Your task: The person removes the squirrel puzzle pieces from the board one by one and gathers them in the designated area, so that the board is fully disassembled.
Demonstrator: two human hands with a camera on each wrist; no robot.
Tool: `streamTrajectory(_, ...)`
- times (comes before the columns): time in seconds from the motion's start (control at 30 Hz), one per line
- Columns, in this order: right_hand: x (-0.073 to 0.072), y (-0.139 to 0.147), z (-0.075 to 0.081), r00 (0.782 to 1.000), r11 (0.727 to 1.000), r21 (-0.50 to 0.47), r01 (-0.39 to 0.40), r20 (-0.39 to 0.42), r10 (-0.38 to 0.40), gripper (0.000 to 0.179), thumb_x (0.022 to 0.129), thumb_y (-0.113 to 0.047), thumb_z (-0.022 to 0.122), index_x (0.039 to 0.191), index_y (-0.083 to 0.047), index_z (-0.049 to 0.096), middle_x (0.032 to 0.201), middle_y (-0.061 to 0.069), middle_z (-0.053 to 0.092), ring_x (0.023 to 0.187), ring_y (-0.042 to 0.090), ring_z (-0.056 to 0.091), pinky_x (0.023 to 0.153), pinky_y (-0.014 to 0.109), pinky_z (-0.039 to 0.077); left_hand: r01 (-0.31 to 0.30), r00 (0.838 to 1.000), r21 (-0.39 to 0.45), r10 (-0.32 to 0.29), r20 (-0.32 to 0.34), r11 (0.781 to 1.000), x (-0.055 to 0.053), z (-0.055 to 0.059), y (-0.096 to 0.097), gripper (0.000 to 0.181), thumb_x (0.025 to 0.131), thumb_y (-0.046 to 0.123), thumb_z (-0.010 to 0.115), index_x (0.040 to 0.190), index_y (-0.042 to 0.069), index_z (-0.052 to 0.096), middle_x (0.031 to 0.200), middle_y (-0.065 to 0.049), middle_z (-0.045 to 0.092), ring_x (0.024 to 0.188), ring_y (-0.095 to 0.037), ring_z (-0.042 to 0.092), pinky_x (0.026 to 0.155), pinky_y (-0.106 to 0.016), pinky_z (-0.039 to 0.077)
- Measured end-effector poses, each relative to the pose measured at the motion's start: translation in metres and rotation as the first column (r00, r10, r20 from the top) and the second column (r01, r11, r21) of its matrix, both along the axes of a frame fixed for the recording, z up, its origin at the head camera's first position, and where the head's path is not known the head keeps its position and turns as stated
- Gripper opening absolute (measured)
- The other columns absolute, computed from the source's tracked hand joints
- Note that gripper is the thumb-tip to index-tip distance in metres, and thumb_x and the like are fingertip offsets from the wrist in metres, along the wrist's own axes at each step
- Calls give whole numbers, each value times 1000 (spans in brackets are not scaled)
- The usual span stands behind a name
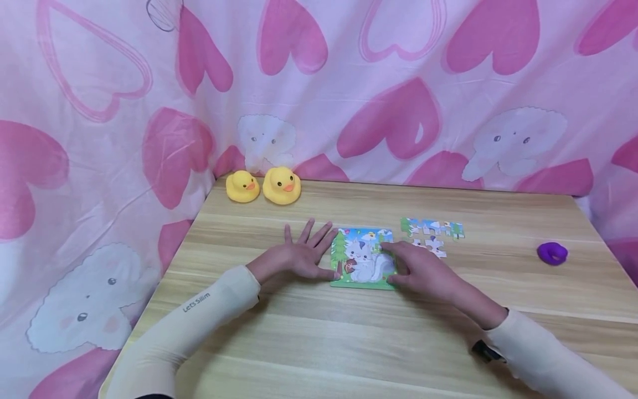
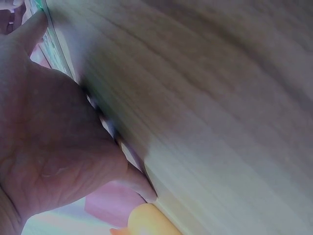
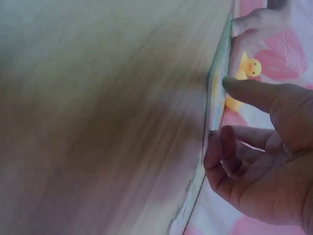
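Observation:
A squirrel jigsaw puzzle (image 1: pixel 368 270) in a flat square board lies on the table between the two hands. My left hand (image 1: pixel 301 258) rests palm down at its left side, fingers spread, with the thumb on the lower left edge. At the right side is my right hand (image 1: pixel 425 271), its thumb at the lower right corner and its index finger on the picture higher up. In the right wrist view, the right thumb (image 3: pixel 252 93) reaches the board's face and the other fingers bend at its edge. Several loose puzzle pieces (image 1: pixel 431 228) lie just beyond the right hand.
Two yellow rubber ducks, a small one (image 1: pixel 242 187) and a larger one (image 1: pixel 282 186), stand at the table's back left. A purple toy (image 1: pixel 552 253) sits far right. Heart-patterned pink cloth (image 1: pixel 389 119) hangs behind and beside the wooden table (image 1: pixel 319 343).

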State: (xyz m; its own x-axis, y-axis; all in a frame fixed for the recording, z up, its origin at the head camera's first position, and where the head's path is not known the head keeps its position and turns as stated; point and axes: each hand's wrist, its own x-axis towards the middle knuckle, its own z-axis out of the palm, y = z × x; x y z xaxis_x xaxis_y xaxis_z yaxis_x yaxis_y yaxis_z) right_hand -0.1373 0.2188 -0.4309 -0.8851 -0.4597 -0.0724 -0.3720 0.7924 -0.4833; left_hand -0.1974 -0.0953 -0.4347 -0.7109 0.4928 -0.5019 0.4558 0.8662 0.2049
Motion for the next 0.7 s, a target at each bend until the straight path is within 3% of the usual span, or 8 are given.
streamTrajectory(0.07,0,-2,-2,1000,1000,-7,18,-22,-18,73,88,-22,87,153,-9,56,146,13,65,127,30,63,106,55,55,-1,1000,0,1,1,1000,0,0,0,115,88,91,46,168,38,-17,177,11,-26,163,-37,-27,115,-86,-15)
streamTrajectory(0.23,-3,-5,-7,998,998,-38,40,-42,-42,72,86,-16,89,150,-7,58,145,15,65,127,33,64,106,57,54,0,1000,0,0,0,1000,0,-1,0,114,88,90,47,168,38,-17,177,11,-26,163,-37,-28,114,-87,-15)
streamTrajectory(0.37,-6,-6,-8,998,997,-54,59,-4,-59,74,86,-15,89,151,-8,55,136,12,65,109,26,63,92,45,57,7,1000,-1,-7,-5,1000,-1,-2,1,114,88,90,46,168,38,-17,177,11,-26,163,-37,-27,114,-87,-14)
streamTrajectory(0.5,-10,-8,-7,997,996,-59,73,44,-71,75,88,-14,87,153,-9,51,130,11,61,93,20,56,75,31,50,10,1000,1,-10,-13,1000,-1,-2,0,114,88,91,45,168,38,-18,176,10,-27,163,-37,-27,115,-87,-13)
streamTrajectory(0.7,-13,-11,-5,995,994,-78,79,68,-74,69,88,-10,85,149,-12,53,129,13,58,91,20,56,75,30,50,12,1000,-2,-12,-17,1000,0,-1,0,114,88,91,45,168,37,-17,177,10,-27,163,-38,-26,115,-87,-12)
